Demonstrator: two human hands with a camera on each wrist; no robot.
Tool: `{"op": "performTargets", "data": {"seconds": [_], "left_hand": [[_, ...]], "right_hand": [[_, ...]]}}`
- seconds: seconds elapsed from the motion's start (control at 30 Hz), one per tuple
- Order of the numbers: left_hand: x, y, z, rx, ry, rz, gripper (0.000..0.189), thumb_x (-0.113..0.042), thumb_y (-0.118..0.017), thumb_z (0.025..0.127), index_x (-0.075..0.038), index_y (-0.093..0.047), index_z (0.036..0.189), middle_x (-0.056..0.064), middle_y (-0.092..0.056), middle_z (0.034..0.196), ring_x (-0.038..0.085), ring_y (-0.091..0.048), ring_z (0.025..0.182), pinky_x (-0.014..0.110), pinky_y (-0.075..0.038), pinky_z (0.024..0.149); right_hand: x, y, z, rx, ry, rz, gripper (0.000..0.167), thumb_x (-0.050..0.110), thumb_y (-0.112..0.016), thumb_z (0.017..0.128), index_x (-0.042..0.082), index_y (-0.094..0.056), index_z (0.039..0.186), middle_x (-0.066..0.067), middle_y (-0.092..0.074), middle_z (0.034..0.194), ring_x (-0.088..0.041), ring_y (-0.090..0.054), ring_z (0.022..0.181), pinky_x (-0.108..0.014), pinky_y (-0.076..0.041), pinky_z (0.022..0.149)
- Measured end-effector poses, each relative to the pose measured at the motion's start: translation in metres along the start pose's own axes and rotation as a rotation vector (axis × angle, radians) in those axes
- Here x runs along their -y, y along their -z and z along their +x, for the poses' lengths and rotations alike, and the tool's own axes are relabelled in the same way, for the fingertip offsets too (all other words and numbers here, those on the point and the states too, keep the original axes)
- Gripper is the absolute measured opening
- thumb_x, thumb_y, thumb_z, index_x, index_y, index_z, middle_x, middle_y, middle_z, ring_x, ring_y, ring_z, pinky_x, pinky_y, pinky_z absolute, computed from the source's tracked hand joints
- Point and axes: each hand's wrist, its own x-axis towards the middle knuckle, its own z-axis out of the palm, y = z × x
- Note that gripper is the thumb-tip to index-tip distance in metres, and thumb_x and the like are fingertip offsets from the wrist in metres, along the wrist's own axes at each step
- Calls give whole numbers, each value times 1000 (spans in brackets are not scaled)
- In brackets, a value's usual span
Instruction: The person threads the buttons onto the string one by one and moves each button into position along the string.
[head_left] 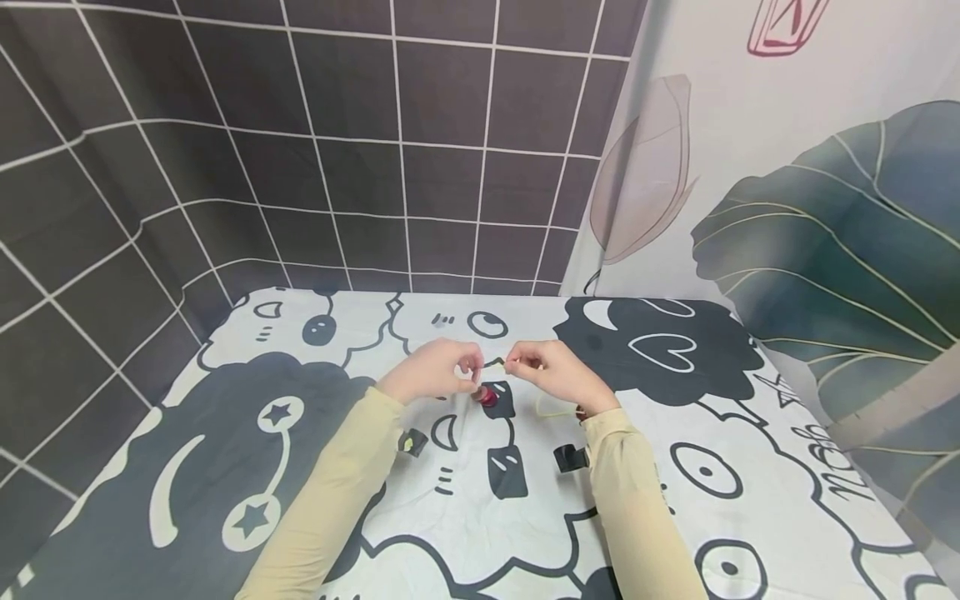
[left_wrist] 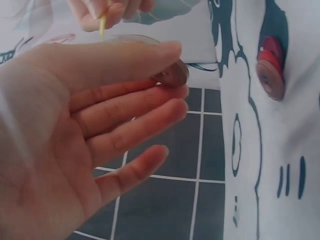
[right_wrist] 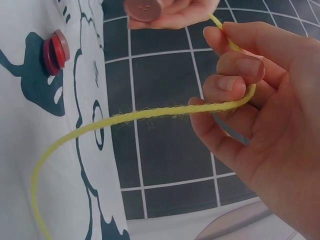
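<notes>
A round brown button with small holes is pinched between the thumb and index finger of my left hand. The other fingers of that hand are spread in the left wrist view. My right hand pinches a yellow yarn near its end. From the fingertips the yarn runs back past the curled fingers and hangs down in a loose curve. Both hands are raised above the cloth, fingertips facing each other a short way apart. Below them lies a small stack of red and brown buttons.
A white cloth with black cartoon drawings covers the table. Small black objects show beside each forearm. A dark red item is partly hidden by the right wrist. Behind stands a dark gridded curtain.
</notes>
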Motion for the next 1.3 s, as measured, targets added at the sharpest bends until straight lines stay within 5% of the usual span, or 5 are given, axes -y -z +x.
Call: {"op": "performTargets", "data": {"seconds": [0.27, 0.73, 1.3], "left_hand": [[-6, 6, -2, -71, -39, -17, 24, -10, -71, 80, -11, -62, 102, 5, -70, 98, 22, -65, 97, 32, -52, 81], [-10, 10, -3, -161, -193, -78, 19, -7, -71, 78, -19, -60, 90, -5, -70, 85, 17, -67, 92, 35, -47, 87], [-13, 11, -6, -201, -227, -78, 18, -7, -71, 80, -15, -61, 92, -3, -72, 88, 14, -68, 93, 37, -49, 90]], "right_hand": [[4, 1, 0, 14, 5, -6, 9, 16, -60, 92, 14, -68, 89, 7, -54, 68, -9, -49, 68, -24, -43, 69], [10, 3, 0, 20, 21, -12, 9, 15, -59, 92, 14, -68, 88, 7, -54, 68, -9, -49, 68, -24, -43, 69], [10, -2, 3, 12, 28, -8, 9, 14, -59, 93, 11, -66, 87, 8, -51, 67, -9, -47, 66, -23, -40, 65]]}}
